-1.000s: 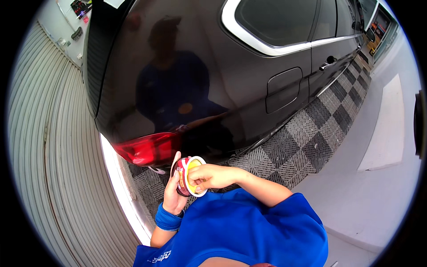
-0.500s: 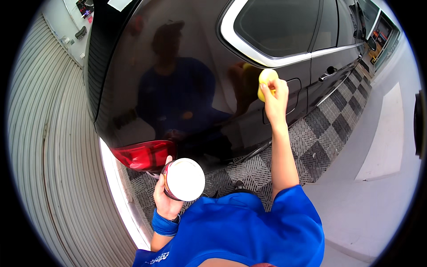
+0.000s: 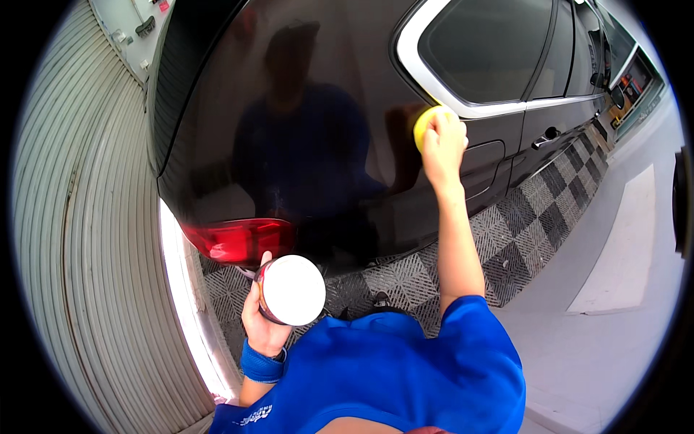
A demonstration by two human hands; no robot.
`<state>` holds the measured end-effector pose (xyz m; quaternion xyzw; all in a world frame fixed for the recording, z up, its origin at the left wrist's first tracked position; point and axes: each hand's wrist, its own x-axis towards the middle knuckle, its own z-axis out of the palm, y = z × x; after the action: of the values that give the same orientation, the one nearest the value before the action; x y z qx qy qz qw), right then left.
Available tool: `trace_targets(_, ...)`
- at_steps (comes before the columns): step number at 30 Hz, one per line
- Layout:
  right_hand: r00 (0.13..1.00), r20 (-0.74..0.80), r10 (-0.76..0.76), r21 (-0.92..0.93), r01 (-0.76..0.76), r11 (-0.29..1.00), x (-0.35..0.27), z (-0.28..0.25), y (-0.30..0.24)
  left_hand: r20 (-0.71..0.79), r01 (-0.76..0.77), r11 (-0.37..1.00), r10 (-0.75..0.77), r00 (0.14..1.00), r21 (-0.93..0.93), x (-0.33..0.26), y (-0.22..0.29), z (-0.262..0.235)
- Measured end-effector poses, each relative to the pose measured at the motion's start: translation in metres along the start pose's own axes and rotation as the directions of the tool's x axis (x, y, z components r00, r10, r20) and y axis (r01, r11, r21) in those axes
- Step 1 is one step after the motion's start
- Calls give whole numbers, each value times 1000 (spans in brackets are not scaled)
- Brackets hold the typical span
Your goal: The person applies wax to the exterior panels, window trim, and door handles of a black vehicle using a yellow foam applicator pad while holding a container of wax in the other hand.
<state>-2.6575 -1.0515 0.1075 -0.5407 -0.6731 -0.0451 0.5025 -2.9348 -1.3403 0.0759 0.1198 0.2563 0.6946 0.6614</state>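
Observation:
My right hand (image 3: 444, 148) grips a round yellow sponge applicator pad (image 3: 423, 129) and presses it on the dark body panel of a car (image 3: 325, 65). The pad sits just below the rear corner of the silver window trim (image 3: 463, 105), above the fuel flap (image 3: 486, 163). Down near the red tail light (image 3: 242, 240), my left hand (image 3: 262, 318) is wrapped around a round tin (image 3: 292, 289). The tin's white top faces up, and its dark side shows by my fingers. What is inside the tin cannot be made out.
A ribbed shutter (image 3: 87, 210) stands on the left. Grey and black checkered floor tiles (image 3: 517, 242) run along the car, with a pale wall (image 3: 614, 253) to the right. A door handle (image 3: 546, 137) and a side mirror (image 3: 617, 97) jut out farther along the car.
My right hand has slid the yellow pad slightly up and left on the panel, closer to the window trim. The view has shifted a little. My left hand keeps holding the tin.

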Motion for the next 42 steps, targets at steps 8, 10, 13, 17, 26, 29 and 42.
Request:
trace_targets(8,990,119,-69,94,58,994,0,0,-5,-33,-39,998,41,999,39,-4,5,-12)
trace_targets(10,986,76,-145,123,135,983,15,1,-46,-50,-23,999,26,998,46,-5,6,-11)
trace_targets(13,802,338,-492,223,440,870,-11,7,-84,-76,-43,998,47,996,46,-7,10,-17)
trace_targets(17,975,50,-216,191,203,960,11,17,-42,-102,-101,994,96,990,-44,-17,15,-23)
trace_targets(26,946,97,-308,208,284,936,18,24,-67,-97,-175,984,170,981,-42,-26,27,-40)
trace_targets(29,947,-93,-309,125,319,940,51,25,-124,-101,-148,988,143,985,-41,-27,29,-43)
trace_targets(42,808,203,-553,145,534,833,-4,38,-180,-84,-177,983,172,981,-46,-44,40,-47)
